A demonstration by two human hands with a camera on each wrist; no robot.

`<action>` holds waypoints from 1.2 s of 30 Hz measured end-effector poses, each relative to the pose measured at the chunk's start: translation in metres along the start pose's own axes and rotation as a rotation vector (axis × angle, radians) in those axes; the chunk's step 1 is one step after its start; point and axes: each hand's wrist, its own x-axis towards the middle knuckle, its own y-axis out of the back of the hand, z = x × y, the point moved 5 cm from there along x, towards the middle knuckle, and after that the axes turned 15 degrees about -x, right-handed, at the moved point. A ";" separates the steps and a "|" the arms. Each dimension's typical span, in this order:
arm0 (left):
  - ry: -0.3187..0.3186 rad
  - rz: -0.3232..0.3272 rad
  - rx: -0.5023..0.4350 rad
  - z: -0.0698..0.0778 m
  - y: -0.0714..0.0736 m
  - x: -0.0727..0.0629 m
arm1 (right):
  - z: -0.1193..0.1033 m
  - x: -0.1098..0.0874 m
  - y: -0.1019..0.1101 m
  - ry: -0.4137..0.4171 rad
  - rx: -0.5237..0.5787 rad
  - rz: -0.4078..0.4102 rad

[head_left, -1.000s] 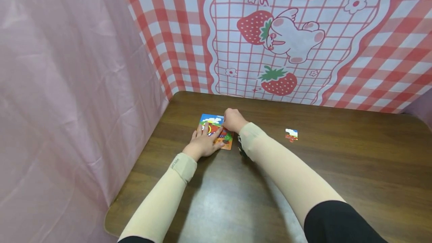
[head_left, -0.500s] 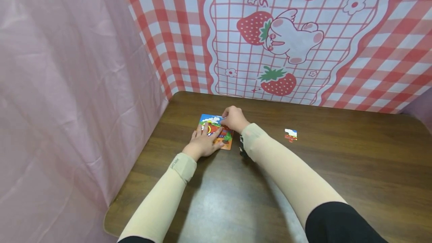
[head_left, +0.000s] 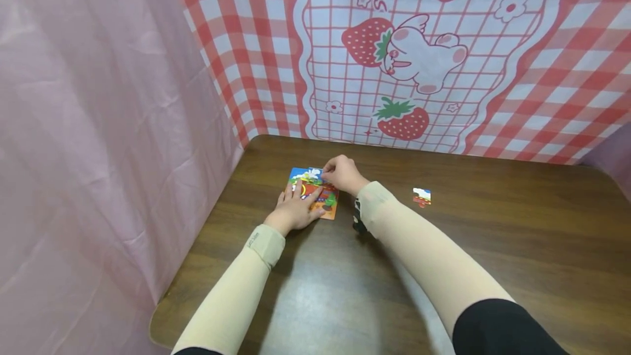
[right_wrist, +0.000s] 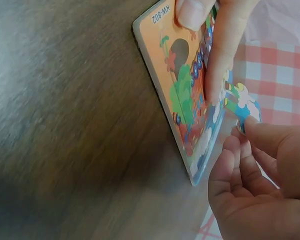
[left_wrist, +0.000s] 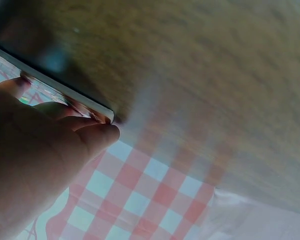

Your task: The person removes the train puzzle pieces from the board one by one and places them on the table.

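A small colourful jigsaw puzzle board [head_left: 331, 211] lies at the left of the table, with "KW-802" printed on its orange corner in the right wrist view. My left hand [head_left: 294, 210] rests on it with the fingers spread. Thumb and fingers of my right hand [right_wrist: 270, 165] pinch a blue, white and green puzzle piece [right_wrist: 247, 106], which stands tilted up at the board's sky edge. In the head view the right hand [head_left: 345, 174] is over the board's upper right corner. The left wrist view shows the left hand [left_wrist: 35, 145] at the board's edge.
Another puzzle piece [head_left: 422, 196], white above and red below, lies apart on the wooden table [head_left: 493, 245] to the right. A checked strawberry cloth [head_left: 394, 70] hangs behind the table. Pink curtain [head_left: 98, 152] hangs along the left side.
My right hand has risen a little from the board's upper right corner, and the pinched piece now shows tilted up there. My left hand has stayed in place on the board.
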 end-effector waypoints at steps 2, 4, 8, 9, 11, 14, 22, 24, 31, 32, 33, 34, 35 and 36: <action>-0.009 0.007 -0.013 -0.001 -0.001 0.001 | 0.003 -0.002 0.003 0.010 0.005 0.008; -0.017 0.010 -0.018 -0.003 -0.002 0.002 | 0.006 -0.004 0.007 0.024 0.007 0.020; -0.001 -0.003 -0.016 -0.002 -0.001 0.001 | 0.015 -0.009 0.016 0.032 0.024 0.040; 0.009 -0.008 -0.013 -0.003 -0.002 0.003 | 0.017 -0.011 0.019 0.029 0.029 0.042; 0.023 -0.018 -0.009 -0.003 -0.001 0.003 | 0.022 -0.015 0.024 0.019 0.038 0.044; 0.015 -0.008 -0.007 -0.003 -0.001 0.003 | 0.029 -0.022 0.031 0.003 0.045 0.054; -0.012 0.007 -0.013 0.004 0.003 -0.006 | 0.051 -0.036 0.041 -0.019 0.072 0.067; -0.014 0.008 -0.011 0.004 0.003 -0.006 | 0.055 -0.038 0.044 -0.018 0.071 0.069; -0.013 0.008 -0.013 0.003 0.003 -0.006 | 0.060 -0.046 0.055 -0.041 0.083 0.068; -0.014 0.010 -0.014 0.003 0.003 -0.006 | 0.061 -0.047 0.056 -0.044 0.082 0.068; -0.016 0.011 -0.016 0.003 0.003 -0.006 | 0.061 -0.048 0.057 -0.048 0.081 0.069; -0.018 0.013 -0.016 0.003 0.003 -0.006 | 0.062 -0.049 0.059 -0.049 0.077 0.068; -0.019 0.013 -0.016 0.003 0.002 -0.006 | 0.062 -0.050 0.060 -0.049 0.074 0.067; -0.020 0.013 -0.017 0.004 0.002 -0.006 | 0.063 -0.052 0.061 -0.049 0.071 0.066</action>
